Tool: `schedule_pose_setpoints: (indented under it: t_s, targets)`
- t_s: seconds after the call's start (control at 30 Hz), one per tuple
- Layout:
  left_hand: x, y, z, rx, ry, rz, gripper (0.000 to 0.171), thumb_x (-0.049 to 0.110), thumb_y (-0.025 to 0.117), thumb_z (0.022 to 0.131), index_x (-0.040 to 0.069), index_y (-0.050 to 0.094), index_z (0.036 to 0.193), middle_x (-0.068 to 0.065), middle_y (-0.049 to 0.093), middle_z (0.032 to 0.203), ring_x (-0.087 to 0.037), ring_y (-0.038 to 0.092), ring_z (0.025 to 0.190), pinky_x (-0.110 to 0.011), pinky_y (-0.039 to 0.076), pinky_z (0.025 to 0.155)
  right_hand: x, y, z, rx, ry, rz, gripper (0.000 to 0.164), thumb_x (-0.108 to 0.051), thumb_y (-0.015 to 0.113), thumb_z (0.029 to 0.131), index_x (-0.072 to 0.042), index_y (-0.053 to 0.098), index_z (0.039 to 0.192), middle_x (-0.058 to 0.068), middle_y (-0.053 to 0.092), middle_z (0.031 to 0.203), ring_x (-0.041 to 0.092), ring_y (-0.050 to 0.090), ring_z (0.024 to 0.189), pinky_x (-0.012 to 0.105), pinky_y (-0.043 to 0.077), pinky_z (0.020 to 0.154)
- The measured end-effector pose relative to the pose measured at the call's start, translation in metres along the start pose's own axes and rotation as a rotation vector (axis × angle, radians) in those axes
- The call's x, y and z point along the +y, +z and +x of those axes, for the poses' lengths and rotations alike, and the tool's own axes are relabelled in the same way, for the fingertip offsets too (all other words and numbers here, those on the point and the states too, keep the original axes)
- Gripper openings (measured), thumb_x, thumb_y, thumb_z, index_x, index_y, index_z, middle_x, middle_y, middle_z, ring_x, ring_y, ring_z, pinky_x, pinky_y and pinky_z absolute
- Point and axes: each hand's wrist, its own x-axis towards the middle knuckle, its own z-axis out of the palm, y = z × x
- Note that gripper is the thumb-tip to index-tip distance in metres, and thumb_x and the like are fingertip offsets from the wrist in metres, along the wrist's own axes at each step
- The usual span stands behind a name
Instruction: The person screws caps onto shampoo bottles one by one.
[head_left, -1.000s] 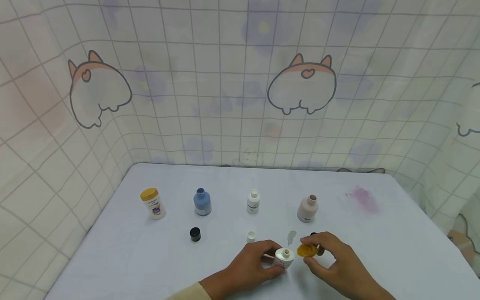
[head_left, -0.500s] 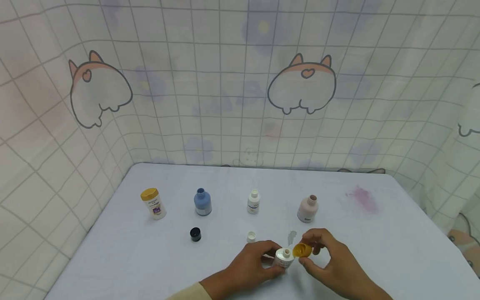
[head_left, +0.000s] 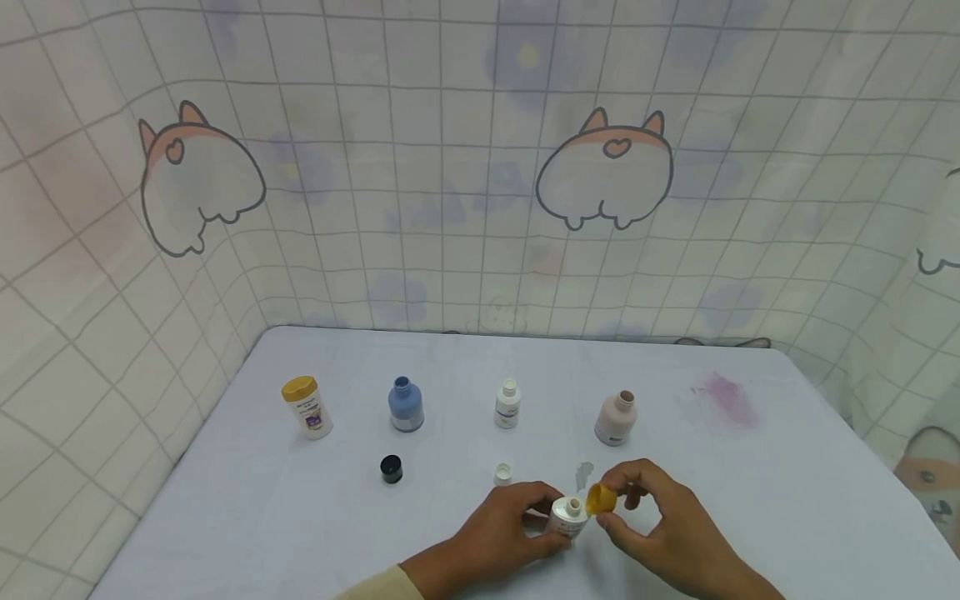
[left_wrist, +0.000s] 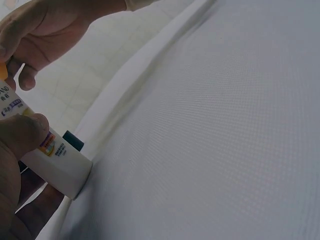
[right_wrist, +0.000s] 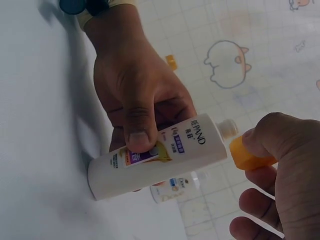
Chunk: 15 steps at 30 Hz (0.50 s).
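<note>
My left hand (head_left: 498, 529) grips a white lotion bottle (right_wrist: 195, 142) standing on the table, thumb across its front label. The bottle's narrow neck (head_left: 573, 504) is uncovered. My right hand (head_left: 667, 525) pinches an orange-yellow cap (head_left: 601, 498) between thumb and fingers, just right of that neck and apart from it. In the head view the cap is tipped, its hollow side facing the bottle. The right wrist view has the cap (right_wrist: 247, 155) beside the bare neck. In the left wrist view, fingers wrap the bottle's body (left_wrist: 57, 167).
Along the back stand a yellow-lidded white jar (head_left: 307, 408), a blue bottle (head_left: 406, 406), a small white bottle (head_left: 507, 405) and a pinkish bottle (head_left: 616, 418). A black cap (head_left: 391, 468) and a white cap (head_left: 502, 474) lie nearer. A pink stain (head_left: 729, 398) marks the white table.
The right hand has shifted the orange-yellow cap slightly left, closer to the bottle neck, and turned it so its hollow side shows. The left hand and bottle have stayed put.
</note>
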Motion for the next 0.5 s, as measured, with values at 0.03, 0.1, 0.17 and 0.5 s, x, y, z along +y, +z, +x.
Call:
schedule_pose_setpoints:
  t_s: [0.03,0.1,0.17,0.5]
  targets:
    - [0.0000,0.0000,-0.0001,-0.001,-0.001,-0.001,0.037,0.032,0.073,0.081,0.025,0.058,0.114,0.017,0.058,0.110,0.002,0.057,0.099,-0.015,0.050,0.080,-0.0002,0.0002,0.0004,0.000,-0.002,0.002,0.048,-0.005,0.080,0.072,-0.023,0.052,0.106,-0.014,0.058,0.100,0.003,0.053,0.077,0.019,0.048,0.064]
    - [0.0000,-0.0003,0.0000,-0.003,-0.001,0.001,0.036,0.032,0.072,0.082,0.025,0.058,0.114,0.017,0.058,0.110,0.002,0.057,0.099,-0.015,0.050,0.080,-0.0003,0.0009,0.0012,0.000,-0.016,0.003,0.049,-0.005,0.080,0.072,-0.023,0.053,0.109,-0.014,0.058,0.100,0.003,0.053,0.078,0.018,0.047,0.064]
    - [-0.0002,-0.0006,0.0002,-0.005,0.000,0.003,0.036,0.033,0.072,0.082,0.025,0.057,0.114,0.017,0.058,0.110,0.002,0.057,0.099,-0.015,0.050,0.081,0.0000,0.0017,0.0017,-0.004,-0.032,0.011,0.050,-0.004,0.079,0.072,-0.022,0.054,0.111,-0.013,0.058,0.102,0.003,0.053,0.079,0.018,0.047,0.064]
    - [-0.0002,-0.0012,0.0009,-0.008,-0.019,-0.008,0.036,0.032,0.073,0.081,0.026,0.058,0.113,0.017,0.058,0.109,0.002,0.057,0.098,-0.015,0.050,0.081,-0.0043,0.0010,0.0042,-0.023,0.002,0.015,0.046,-0.009,0.078,0.077,-0.018,0.050,0.112,-0.010,0.058,0.103,0.005,0.054,0.082,0.020,0.048,0.067]
